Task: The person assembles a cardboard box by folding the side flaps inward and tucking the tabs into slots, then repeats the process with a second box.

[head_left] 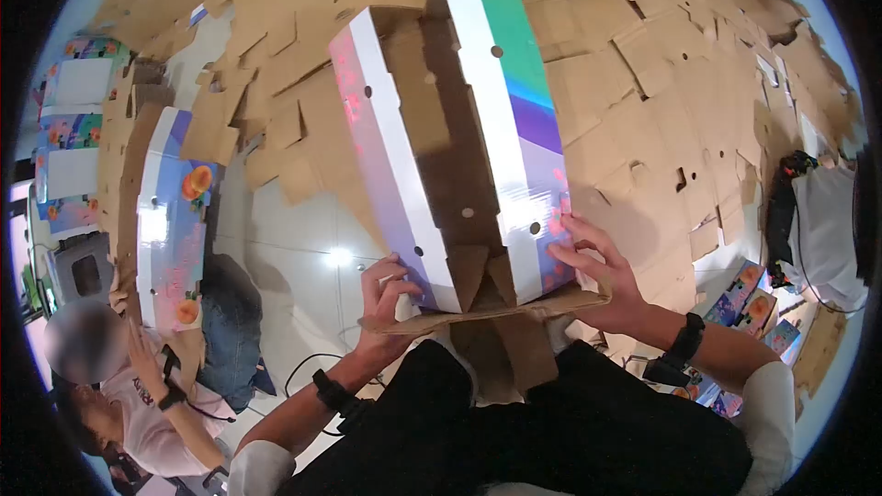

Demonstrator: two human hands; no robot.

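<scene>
A long, partly folded cardboard box with printed white, green, purple and pink sides stands in front of me, its plain brown inside showing through the gap along the top. My left hand grips its near left corner, fingers bent on the printed side. At the near right corner my right hand holds the same box, fingertips on the printed face and palm by the brown end flap. That flap sticks out toward me, and a narrow brown tab hangs down between my legs.
Flattened brown cardboard sheets cover much of the floor. At left, another person holds a similar printed box. Stacked printed boxes stand behind. More printed cartons and a white-covered item lie at right.
</scene>
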